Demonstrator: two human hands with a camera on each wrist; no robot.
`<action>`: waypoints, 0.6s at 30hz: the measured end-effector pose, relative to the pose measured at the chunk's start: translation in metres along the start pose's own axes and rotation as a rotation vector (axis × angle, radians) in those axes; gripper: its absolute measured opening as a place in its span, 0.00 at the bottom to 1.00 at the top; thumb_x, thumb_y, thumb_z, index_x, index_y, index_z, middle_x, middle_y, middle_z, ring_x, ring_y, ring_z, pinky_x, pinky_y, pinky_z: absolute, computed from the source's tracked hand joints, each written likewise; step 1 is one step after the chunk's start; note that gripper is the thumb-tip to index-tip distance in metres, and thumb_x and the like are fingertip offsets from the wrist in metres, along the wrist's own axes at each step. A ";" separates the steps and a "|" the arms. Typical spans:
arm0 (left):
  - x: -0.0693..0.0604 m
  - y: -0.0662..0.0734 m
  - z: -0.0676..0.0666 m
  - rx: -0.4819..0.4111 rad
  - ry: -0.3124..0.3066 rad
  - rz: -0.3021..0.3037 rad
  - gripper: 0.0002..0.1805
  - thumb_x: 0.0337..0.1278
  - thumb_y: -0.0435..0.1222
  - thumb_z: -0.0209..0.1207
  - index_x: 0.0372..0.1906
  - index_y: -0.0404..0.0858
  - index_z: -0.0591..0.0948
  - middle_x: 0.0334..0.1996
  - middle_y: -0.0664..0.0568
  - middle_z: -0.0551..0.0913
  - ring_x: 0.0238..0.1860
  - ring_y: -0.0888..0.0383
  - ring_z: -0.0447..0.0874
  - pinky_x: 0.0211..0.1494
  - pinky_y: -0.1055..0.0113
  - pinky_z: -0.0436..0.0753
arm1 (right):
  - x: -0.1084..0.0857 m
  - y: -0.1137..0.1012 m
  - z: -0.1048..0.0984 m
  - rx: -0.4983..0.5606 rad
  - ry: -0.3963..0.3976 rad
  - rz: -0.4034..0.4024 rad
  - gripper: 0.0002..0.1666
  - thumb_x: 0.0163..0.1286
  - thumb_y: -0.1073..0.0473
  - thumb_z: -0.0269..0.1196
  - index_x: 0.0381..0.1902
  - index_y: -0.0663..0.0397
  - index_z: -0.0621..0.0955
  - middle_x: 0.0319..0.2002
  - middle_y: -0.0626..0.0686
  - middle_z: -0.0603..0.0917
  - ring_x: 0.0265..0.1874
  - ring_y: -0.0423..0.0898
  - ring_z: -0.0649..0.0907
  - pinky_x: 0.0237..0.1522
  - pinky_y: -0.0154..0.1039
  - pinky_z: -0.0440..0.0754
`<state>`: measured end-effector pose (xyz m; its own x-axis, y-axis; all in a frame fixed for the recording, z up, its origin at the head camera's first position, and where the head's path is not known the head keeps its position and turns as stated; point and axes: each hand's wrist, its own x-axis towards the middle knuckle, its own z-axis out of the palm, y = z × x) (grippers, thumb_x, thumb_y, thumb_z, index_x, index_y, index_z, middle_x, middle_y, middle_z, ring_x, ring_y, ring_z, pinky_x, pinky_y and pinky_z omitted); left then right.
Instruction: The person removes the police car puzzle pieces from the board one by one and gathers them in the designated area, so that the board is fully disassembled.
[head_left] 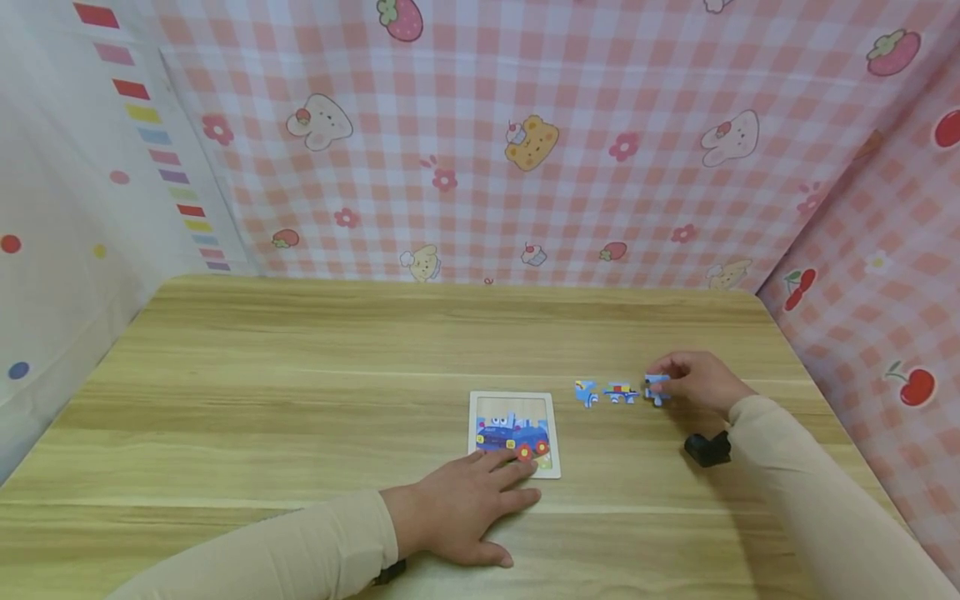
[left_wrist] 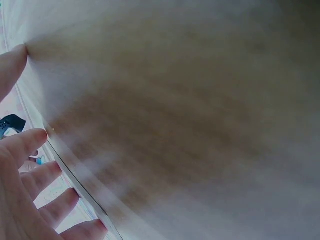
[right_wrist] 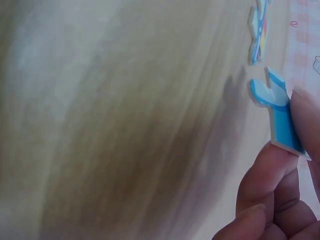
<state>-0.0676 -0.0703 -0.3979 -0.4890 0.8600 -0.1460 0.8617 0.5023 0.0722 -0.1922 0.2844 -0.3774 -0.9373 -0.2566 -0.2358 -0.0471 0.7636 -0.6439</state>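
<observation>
Tan sleeve, bottom — left hand spread on vehicle puzzle, lower left of right hand pinching jigsaw piece.

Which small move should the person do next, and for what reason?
Probably carry the puzzle piece left to the puzzle frame: the right hand already pinches this piece, the space inside the frame's upper part looks unfilled, and the left hand rests across its lower edge.
</observation>
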 end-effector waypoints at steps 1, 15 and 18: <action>0.000 0.000 0.000 0.003 0.001 0.001 0.38 0.58 0.64 0.52 0.71 0.51 0.67 0.72 0.51 0.62 0.70 0.49 0.61 0.67 0.55 0.68 | 0.000 0.001 0.000 0.000 -0.001 0.000 0.15 0.63 0.60 0.66 0.45 0.65 0.82 0.38 0.53 0.82 0.38 0.46 0.74 0.41 0.39 0.72; 0.000 0.000 0.000 0.005 0.001 0.000 0.39 0.58 0.64 0.51 0.71 0.51 0.67 0.72 0.51 0.62 0.71 0.49 0.60 0.67 0.55 0.68 | 0.002 0.009 0.000 -0.005 -0.036 0.018 0.17 0.63 0.61 0.66 0.46 0.67 0.81 0.36 0.52 0.81 0.35 0.45 0.73 0.36 0.36 0.73; 0.000 0.000 0.000 0.005 0.001 -0.004 0.39 0.58 0.64 0.51 0.71 0.51 0.67 0.72 0.51 0.62 0.71 0.49 0.60 0.67 0.55 0.68 | 0.003 0.012 0.001 -0.022 -0.037 0.016 0.17 0.63 0.61 0.66 0.47 0.66 0.81 0.38 0.53 0.82 0.36 0.45 0.74 0.37 0.38 0.73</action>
<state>-0.0673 -0.0706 -0.3981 -0.4922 0.8582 -0.1453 0.8606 0.5049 0.0667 -0.1950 0.2921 -0.3862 -0.9247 -0.2654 -0.2728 -0.0400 0.7807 -0.6236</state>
